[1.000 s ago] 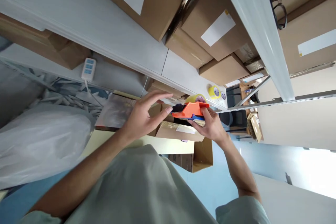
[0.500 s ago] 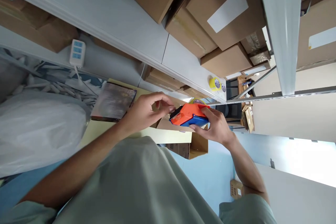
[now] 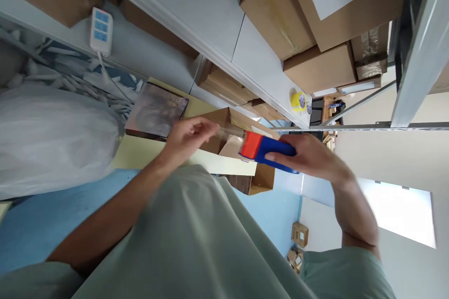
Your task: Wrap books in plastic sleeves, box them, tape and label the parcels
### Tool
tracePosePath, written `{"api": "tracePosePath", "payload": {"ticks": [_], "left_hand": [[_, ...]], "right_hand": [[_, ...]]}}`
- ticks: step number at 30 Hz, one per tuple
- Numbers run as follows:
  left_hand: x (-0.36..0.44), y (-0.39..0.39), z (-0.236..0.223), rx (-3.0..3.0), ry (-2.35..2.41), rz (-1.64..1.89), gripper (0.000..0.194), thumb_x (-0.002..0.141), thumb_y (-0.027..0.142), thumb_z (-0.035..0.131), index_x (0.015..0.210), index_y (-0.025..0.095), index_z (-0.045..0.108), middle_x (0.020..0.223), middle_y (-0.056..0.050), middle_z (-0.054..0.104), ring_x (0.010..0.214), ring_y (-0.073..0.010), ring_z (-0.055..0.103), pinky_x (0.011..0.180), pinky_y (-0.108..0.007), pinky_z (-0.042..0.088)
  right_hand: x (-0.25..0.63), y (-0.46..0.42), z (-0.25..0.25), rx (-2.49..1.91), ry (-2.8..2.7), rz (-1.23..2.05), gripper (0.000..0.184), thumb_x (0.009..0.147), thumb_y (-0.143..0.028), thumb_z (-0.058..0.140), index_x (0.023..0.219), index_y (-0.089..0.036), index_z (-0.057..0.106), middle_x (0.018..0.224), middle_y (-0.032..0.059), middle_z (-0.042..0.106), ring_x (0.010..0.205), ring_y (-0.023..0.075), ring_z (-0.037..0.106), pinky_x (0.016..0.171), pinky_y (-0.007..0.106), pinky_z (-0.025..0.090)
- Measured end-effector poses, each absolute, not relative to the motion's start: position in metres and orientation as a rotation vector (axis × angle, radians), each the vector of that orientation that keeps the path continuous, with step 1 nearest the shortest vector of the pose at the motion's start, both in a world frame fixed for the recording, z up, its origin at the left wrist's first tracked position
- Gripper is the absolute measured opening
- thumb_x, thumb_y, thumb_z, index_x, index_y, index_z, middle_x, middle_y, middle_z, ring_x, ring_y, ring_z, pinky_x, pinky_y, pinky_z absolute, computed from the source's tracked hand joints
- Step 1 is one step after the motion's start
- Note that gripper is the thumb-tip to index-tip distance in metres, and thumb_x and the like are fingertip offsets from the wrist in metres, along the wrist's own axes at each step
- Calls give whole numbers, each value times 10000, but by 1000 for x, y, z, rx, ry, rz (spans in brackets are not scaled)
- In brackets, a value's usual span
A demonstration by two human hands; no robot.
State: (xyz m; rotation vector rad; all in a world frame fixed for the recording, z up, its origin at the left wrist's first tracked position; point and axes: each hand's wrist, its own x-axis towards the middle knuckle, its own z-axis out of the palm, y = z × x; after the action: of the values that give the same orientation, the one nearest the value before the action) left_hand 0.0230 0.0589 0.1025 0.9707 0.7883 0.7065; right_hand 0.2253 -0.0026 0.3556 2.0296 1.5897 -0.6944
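My right hand (image 3: 305,154) is closed around an orange and blue tape dispenser (image 3: 270,149), held above the pale yellow table (image 3: 140,155). A strip of clear tape (image 3: 231,131) stretches from the dispenser's front to my left hand (image 3: 191,138), whose fingers pinch its end. Below the tape stands a cardboard box (image 3: 215,119) with raised flaps, partly hidden by my hands and the dispenser. To the left of my left hand lies a flat item with a dark printed picture (image 3: 154,110) on the table.
A grey shelf (image 3: 196,14) with cardboard boxes (image 3: 280,18) and yellow tape rolls (image 3: 298,101) runs along the far side. A white power strip (image 3: 101,32) hangs at left, above a large white plastic bag (image 3: 52,145). An open carton (image 3: 263,180) stands beyond the table's right end.
My hands have moved apart, drawing clear tape out between them. The dispenser has turned, showing more of its blue side, and shifted right. The camera view has also shifted.
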Motion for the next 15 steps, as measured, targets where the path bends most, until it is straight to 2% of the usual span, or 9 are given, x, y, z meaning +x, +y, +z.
{"api": "tracePosePath", "payload": {"ticks": [5,10,15], "left_hand": [[12,68,59,817,876,700,522,672,717,940,786,249,740,830,-59,751,749,-214,661,674,-344,507],[44,56,30,722,861,645,683,591,833,935,825,231,715,830,-59,740,794,-217,654,692,-342,481],[63,51,20,756,927,659,701,632,882,893,814,223,736,743,-23,707,789,-203,634,676,-320,453]], "right_hand": [[244,0,392,2180,1402,-696,649,919,-878,686,838,-236,742,622,-6,670,546,161,609,518,297,360],[235,11,392,2232,1479,-656,670,876,-883,747,749,-226,711,606,-2,664,519,144,587,477,289,359],[227,23,381,2205,1603,-594,698,887,-889,733,677,-228,662,548,-12,599,491,134,538,467,297,336]]}}
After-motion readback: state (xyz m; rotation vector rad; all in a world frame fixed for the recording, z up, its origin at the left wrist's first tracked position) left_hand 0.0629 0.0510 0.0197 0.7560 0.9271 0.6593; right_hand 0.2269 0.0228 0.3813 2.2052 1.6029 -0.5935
